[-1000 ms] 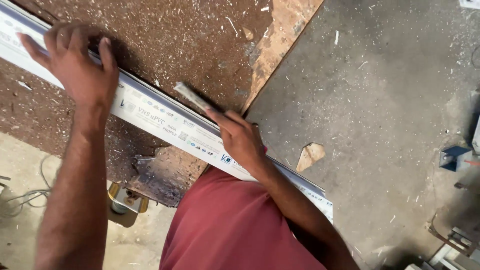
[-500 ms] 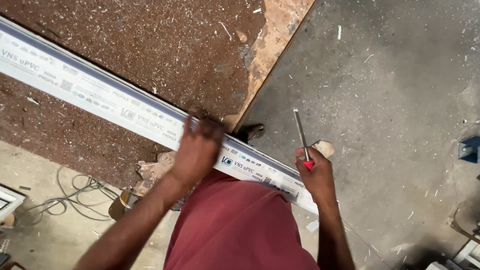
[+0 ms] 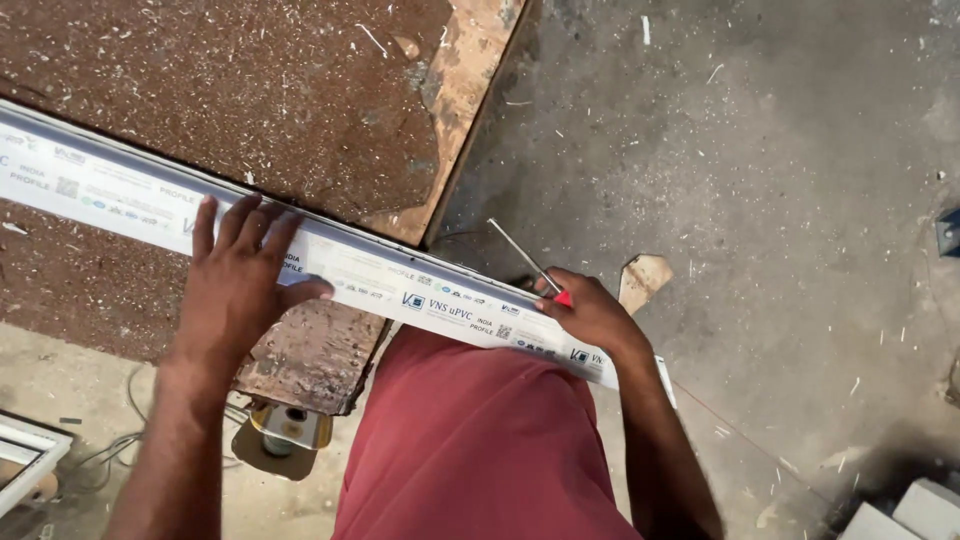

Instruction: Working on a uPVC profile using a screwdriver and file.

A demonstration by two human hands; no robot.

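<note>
Dusty grey concrete floor (image 3: pixel 780 200) fills the right side of the view, strewn with pale shavings, and a worn brown bench (image 3: pixel 230 90) with a chipped, peeling top covers the upper left. Across the bench, running diagonally from the left edge down toward the lower right, lies a long white plastic profile (image 3: pixel 420 290), a hollow window-frame bar covered in printed film; its right end overhangs the bench edge and juts out above the floor, in front of the person's red-clothed body (image 3: pixel 470 440). The left hand (image 3: pixel 240 280) lies flat on top of the bar with fingers spread, pressing it down against the bench. The right hand (image 3: pixel 590 315) rests on the overhanging end, fingers curled around a thin screwdriver (image 3: pixel 525 255) with a red handle, its metal shaft pointing up and away to the left. The bar looks light for its length, rigid yet likely to flex or tip where it is unsupported, and its smooth film probably makes it slippery, so a grip from above near the bench edge and another near the free end seems steadiest. A small wood scrap (image 3: pixel 645 280) lies on the floor just beyond the right hand, and a white frame piece (image 3: pixel 25 455) sits at the lower left.
</note>
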